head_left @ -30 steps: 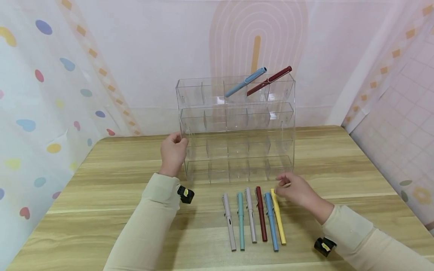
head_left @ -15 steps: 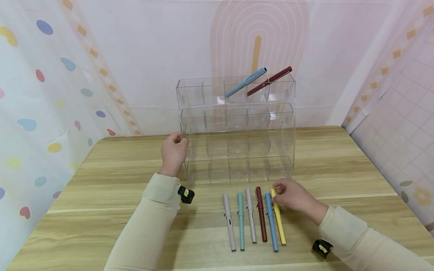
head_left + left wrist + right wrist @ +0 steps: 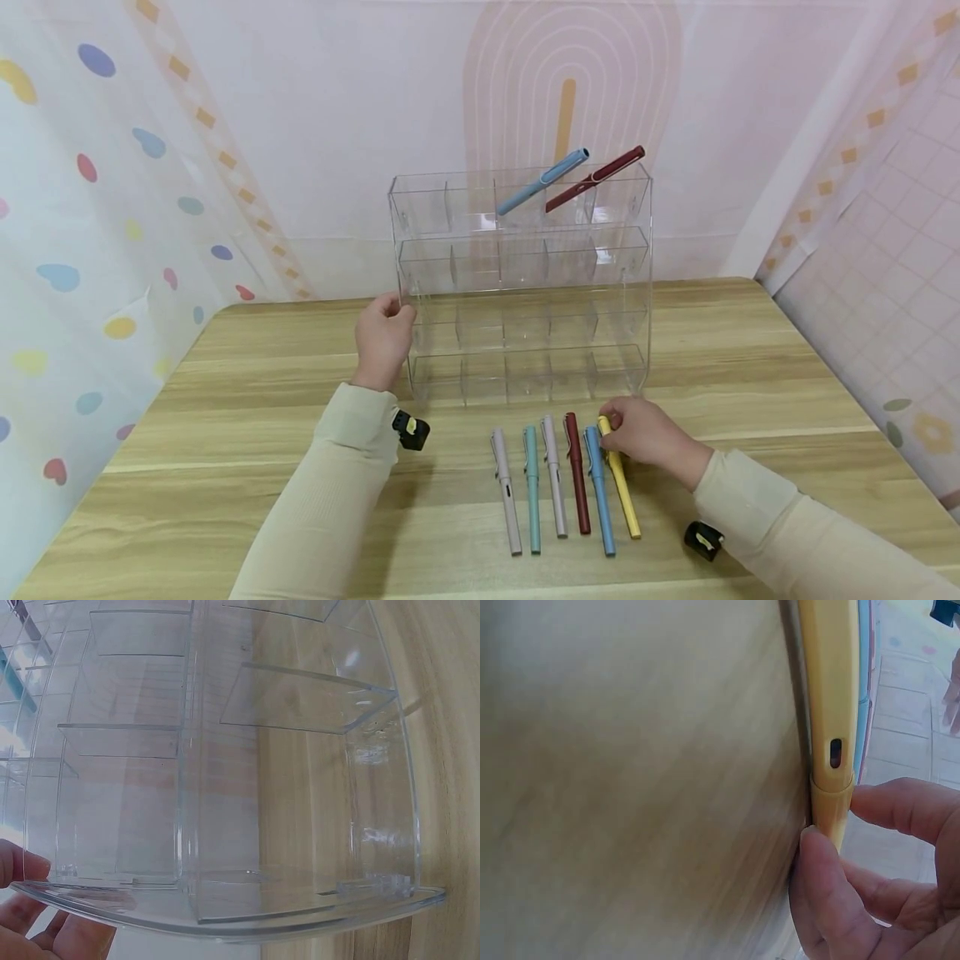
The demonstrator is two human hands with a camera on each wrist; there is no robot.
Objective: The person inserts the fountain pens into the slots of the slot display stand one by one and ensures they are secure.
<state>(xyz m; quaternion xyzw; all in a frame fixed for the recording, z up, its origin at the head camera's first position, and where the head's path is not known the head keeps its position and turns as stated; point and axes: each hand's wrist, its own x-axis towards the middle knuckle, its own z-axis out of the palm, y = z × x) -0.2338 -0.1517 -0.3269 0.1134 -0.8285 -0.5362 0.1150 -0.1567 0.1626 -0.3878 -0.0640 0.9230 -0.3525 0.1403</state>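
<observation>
Wood-grain table (image 3: 757, 367), pale pink back cloth (image 3: 337, 108) with ringed arch (image 3: 517, 92), spotted cloth (image 3: 90, 204) left, gridded cloth (image 3: 900, 233) right

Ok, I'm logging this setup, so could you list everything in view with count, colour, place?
Table: 1, wood-grain, under the rack
Clear rack: 1, transparent, on the table
Racked blue pen: 1, blue, top tier, slanting
Racked red pen: 1, dark red, top tier, slanting
Lilac pens: 2, pale lilac, table row, first and third from left
Teal pen: 1, teal, second
Red pen: 1, dark red, fourth
Blue pen: 1, blue, fifth
Yellow pen: 1, yellow, sixth
Printed backdrop: count unclear, pale, behind and beside the table
Wrist cameras: 2, black, one per wrist
Sleeves: 2, cream, both arms
Left hand: 1, bare, gripping the rack's left side
Right hand: 1, bare, pinching the yellow pen
</observation>
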